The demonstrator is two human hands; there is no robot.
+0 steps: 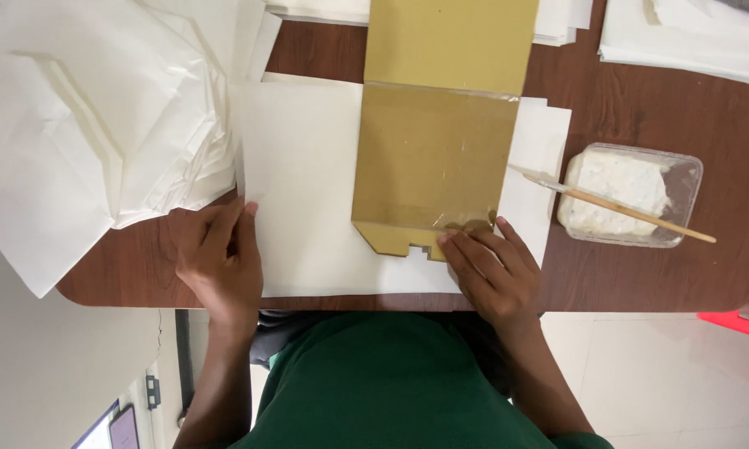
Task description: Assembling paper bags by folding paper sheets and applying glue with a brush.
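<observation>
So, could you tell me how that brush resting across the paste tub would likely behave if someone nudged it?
The brush lies across the tub's rim, so it would probably pivot or slide off. Its thin handle looks light and apt to roll. Its bristle end overhangs the white sheet and might smear it.

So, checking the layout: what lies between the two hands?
In the head view, white paper spans from left hand to right hand, cardboard atop it.

Left hand (219, 259) flat, fingers together pointing forward; right hand (492, 270) flat, fingers spread, both forearms bare.
</observation>
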